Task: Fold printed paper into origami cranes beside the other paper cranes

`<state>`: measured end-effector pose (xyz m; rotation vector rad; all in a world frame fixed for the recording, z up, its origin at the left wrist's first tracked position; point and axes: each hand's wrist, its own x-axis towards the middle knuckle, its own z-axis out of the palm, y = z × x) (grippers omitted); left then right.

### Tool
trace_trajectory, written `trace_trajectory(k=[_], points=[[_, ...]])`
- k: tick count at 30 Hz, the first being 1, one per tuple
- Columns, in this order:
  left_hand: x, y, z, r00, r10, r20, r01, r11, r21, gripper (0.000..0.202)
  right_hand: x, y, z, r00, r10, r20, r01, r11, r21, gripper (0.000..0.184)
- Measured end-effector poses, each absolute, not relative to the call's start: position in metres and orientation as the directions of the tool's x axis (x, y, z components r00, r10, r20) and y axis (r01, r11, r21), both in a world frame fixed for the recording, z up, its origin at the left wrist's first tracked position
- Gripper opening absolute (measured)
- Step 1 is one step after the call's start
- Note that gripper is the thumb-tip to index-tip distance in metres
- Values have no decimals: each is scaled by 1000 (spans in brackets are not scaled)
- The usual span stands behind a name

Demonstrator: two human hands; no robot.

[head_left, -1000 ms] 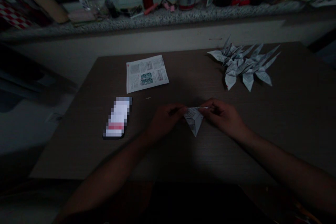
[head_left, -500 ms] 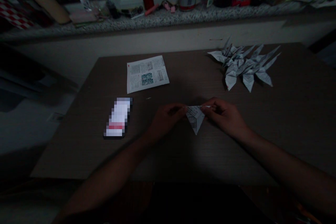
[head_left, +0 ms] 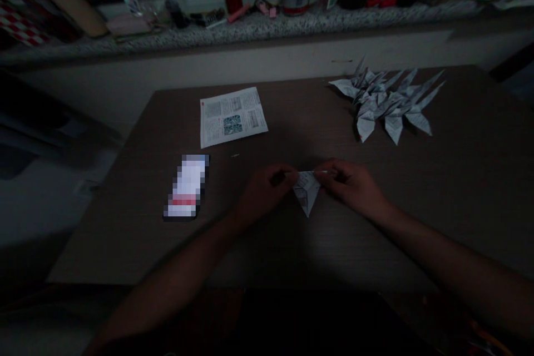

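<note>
A small folded piece of printed paper (head_left: pixel 307 193), pointed toward me, lies on the dark wooden table (head_left: pixel 267 245). My left hand (head_left: pixel 265 192) pinches its left upper corner with the fingers closed. My right hand (head_left: pixel 354 186) pinches its right upper edge, fingers closed too. Both hands rest low on the table top, close together. The light is dim.
A printed square sheet (head_left: pixel 232 117) lies flat at the back left. A phone (head_left: pixel 187 186) lies to the left of my hands. Several folded paper cranes (head_left: pixel 386 103) are piled at the back right. A cluttered stone ledge (head_left: pixel 258 25) with cans and bottles runs behind the table.
The hands and the folded paper have barely shifted; the paper's tip sits slightly further left and my fingers have closed in a little on its top edge.
</note>
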<state>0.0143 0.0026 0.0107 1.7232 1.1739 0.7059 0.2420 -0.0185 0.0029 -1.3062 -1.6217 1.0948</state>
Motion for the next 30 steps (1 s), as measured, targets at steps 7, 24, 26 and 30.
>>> trace_trajectory(k=[7,24,26,30], points=[[21,-2,8,437,900,5,410,-203,889,21,235,-21,-3,-260,964,56,342,146,-928,25],[10,3,14,442,896,-29,378,-157,913,30,258,-9,7,-515,855,-63,164,26,-986,36],[9,3,15,429,903,-41,363,-130,923,31,260,-8,7,-510,858,-57,155,26,-988,37],[9,3,13,443,896,-42,336,-123,934,30,260,-7,3,-492,869,-47,160,37,-986,36]])
